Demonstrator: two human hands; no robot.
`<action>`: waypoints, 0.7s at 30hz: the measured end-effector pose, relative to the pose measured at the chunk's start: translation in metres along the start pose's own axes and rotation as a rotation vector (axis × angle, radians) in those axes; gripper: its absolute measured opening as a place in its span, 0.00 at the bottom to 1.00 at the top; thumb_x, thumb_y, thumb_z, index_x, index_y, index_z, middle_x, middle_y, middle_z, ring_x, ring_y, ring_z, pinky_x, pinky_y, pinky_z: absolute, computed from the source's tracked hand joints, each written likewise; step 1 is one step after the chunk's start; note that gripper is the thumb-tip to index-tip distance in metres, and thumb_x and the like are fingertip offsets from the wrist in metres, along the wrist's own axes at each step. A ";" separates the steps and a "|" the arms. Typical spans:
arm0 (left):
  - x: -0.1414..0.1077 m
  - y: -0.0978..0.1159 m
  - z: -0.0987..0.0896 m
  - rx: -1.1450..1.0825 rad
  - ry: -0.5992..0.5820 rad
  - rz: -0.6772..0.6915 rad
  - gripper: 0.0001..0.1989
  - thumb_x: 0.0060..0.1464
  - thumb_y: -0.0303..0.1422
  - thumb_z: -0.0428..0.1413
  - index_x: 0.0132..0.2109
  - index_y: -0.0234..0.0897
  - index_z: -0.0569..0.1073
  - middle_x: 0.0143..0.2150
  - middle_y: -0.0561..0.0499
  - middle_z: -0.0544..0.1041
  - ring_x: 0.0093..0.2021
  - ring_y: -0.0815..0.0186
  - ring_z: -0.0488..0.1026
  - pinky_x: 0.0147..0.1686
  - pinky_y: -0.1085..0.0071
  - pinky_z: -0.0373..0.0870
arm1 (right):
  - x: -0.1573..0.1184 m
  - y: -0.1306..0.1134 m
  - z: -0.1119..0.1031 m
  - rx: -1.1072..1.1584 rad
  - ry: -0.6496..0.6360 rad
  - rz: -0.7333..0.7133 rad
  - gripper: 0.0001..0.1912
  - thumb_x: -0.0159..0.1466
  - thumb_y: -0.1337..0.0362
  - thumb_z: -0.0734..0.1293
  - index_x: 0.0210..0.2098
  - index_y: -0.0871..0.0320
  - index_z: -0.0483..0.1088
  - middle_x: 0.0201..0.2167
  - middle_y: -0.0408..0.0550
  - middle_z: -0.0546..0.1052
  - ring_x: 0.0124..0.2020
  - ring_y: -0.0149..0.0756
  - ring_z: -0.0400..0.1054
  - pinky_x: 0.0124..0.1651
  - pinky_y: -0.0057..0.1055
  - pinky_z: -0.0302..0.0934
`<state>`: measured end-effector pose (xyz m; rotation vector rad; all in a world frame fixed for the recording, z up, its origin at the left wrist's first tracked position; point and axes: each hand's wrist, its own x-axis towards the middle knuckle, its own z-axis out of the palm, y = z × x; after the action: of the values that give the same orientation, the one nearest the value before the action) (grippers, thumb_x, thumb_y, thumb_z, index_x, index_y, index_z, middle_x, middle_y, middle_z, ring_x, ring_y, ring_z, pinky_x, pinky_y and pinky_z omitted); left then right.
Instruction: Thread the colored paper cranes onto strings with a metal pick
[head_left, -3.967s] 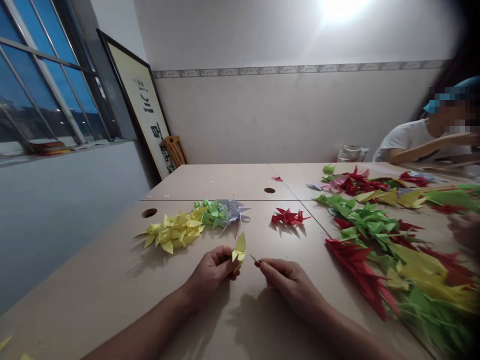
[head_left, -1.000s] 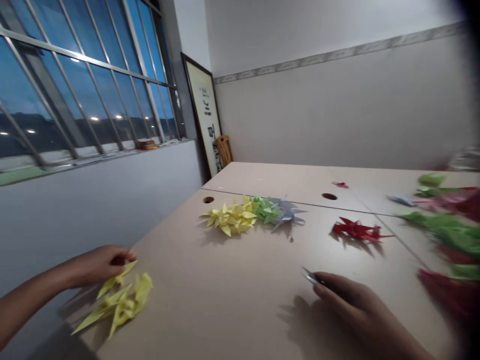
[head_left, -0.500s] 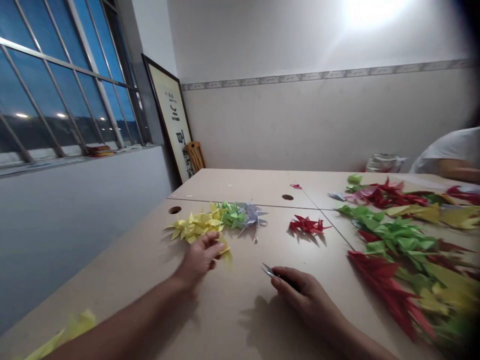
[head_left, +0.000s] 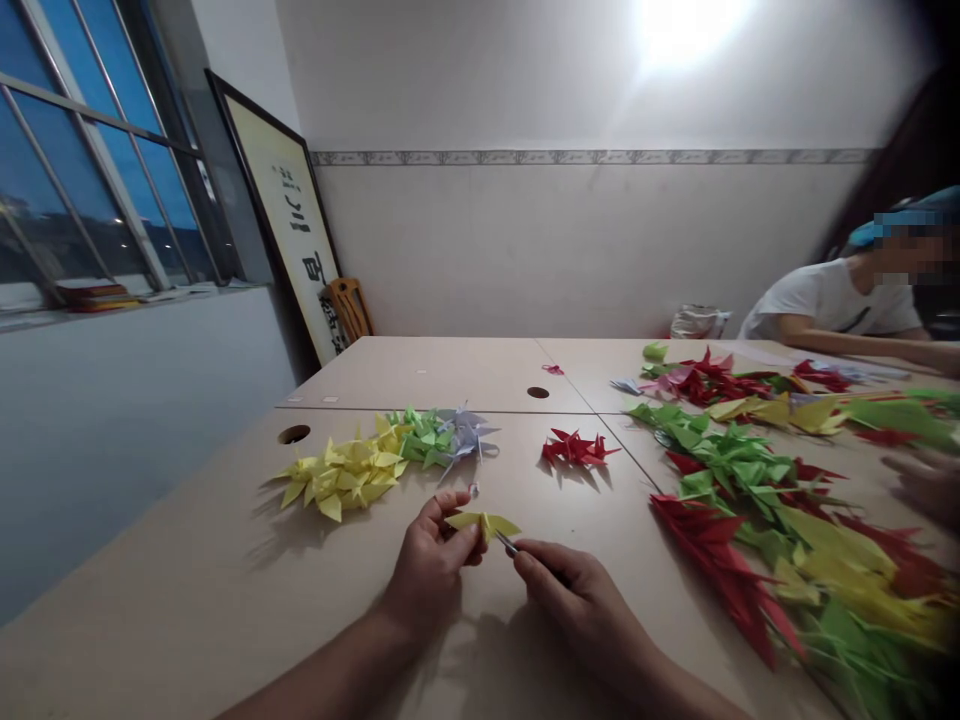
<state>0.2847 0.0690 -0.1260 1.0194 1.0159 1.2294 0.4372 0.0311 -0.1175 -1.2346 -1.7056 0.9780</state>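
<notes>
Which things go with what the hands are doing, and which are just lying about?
Goes with it:
yellow folded paper, in the left fingers
slim metal tool, in the right fingers
yellow paper heap, probably

Just about the room:
framed writing
wooden chair

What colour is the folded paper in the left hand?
The folded paper is yellow, best seen in the head view.

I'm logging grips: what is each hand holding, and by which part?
Left hand: a yellow paper crane, pinched at its lower left side. Right hand: a slim metal tool, gripped toward its rear, tip exposed.
</notes>
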 end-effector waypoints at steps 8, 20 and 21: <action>-0.002 0.003 0.004 0.000 -0.026 0.004 0.16 0.36 0.30 0.60 0.36 0.35 0.67 0.25 0.53 0.70 0.22 0.72 0.66 0.25 0.74 0.64 | 0.000 0.005 0.001 -0.054 -0.017 0.001 0.16 0.61 0.57 0.57 0.35 0.58 0.73 0.25 0.42 0.73 0.28 0.33 0.64 0.30 0.24 0.57; -0.001 0.003 0.002 -0.075 -0.101 -0.096 0.11 0.37 0.31 0.61 0.32 0.33 0.70 0.23 0.52 0.71 0.22 0.73 0.66 0.26 0.76 0.64 | -0.002 0.004 0.002 -0.052 -0.007 0.002 0.15 0.60 0.57 0.58 0.30 0.59 0.72 0.19 0.39 0.68 0.23 0.29 0.60 0.26 0.23 0.54; 0.000 0.004 0.000 -0.130 -0.115 -0.131 0.11 0.38 0.31 0.61 0.31 0.33 0.70 0.24 0.52 0.71 0.23 0.73 0.67 0.26 0.77 0.63 | -0.002 0.005 0.001 -0.032 -0.009 0.007 0.15 0.60 0.57 0.58 0.30 0.59 0.72 0.19 0.39 0.66 0.23 0.29 0.59 0.26 0.22 0.53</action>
<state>0.2836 0.0696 -0.1223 0.8977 0.8882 1.1019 0.4381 0.0298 -0.1231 -1.2589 -1.7312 0.9656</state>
